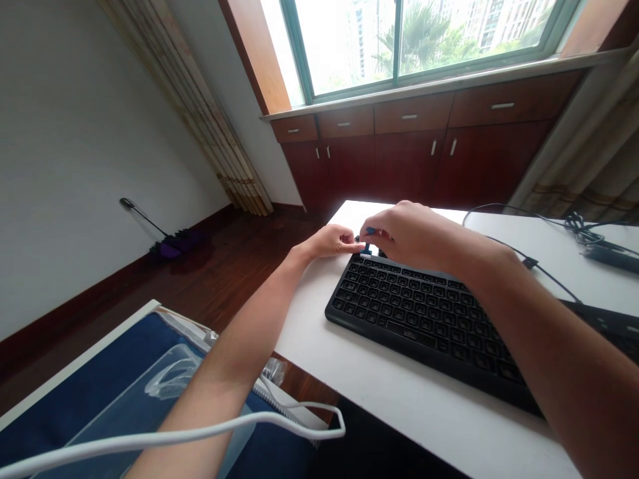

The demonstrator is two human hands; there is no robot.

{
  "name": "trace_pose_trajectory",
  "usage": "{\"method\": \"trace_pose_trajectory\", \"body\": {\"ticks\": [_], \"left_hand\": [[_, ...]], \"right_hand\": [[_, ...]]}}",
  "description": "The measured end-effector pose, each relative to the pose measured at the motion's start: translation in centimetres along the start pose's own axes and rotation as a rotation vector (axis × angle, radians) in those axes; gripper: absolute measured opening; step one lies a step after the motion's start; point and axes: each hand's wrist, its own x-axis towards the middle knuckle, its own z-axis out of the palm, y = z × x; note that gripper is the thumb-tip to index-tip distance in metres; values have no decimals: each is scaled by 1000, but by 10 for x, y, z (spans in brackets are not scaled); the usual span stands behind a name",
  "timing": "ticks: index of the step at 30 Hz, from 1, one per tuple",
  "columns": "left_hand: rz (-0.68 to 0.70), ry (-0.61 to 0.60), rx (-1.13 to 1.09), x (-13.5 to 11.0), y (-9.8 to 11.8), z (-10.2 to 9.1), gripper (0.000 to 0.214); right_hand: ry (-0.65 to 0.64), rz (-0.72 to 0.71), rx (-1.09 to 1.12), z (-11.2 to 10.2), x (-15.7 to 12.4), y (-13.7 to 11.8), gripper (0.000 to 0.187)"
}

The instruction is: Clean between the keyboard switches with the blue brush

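Note:
A black keyboard lies slanted on a white table. Both my hands meet at its far left corner. My left hand is curled, its fingertips pinching beside a small blue thing at the keyboard's top edge. My right hand is closed over the same spot, gripping a small blue tool between thumb and fingers. What the blue piece is exactly is too small to make out.
Black cables and a dark power strip lie at the table's far right. A blue bag with clear plastic and a white cord sit at lower left. Dark wood cabinets stand under the window; a purple mop lies on the floor.

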Motion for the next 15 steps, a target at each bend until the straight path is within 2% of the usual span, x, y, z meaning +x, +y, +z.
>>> {"method": "trace_pose_trajectory", "body": {"ticks": [7, 12, 15], "left_hand": [[23, 17, 5, 1, 1, 2, 50], [17, 9, 15, 1, 1, 1, 50], [25, -1, 28, 1, 0, 0, 47]], "right_hand": [[-51, 22, -35, 4, -1, 4, 30], [11, 30, -157, 1, -2, 0, 24], [49, 38, -113, -2, -2, -5, 26]]}}
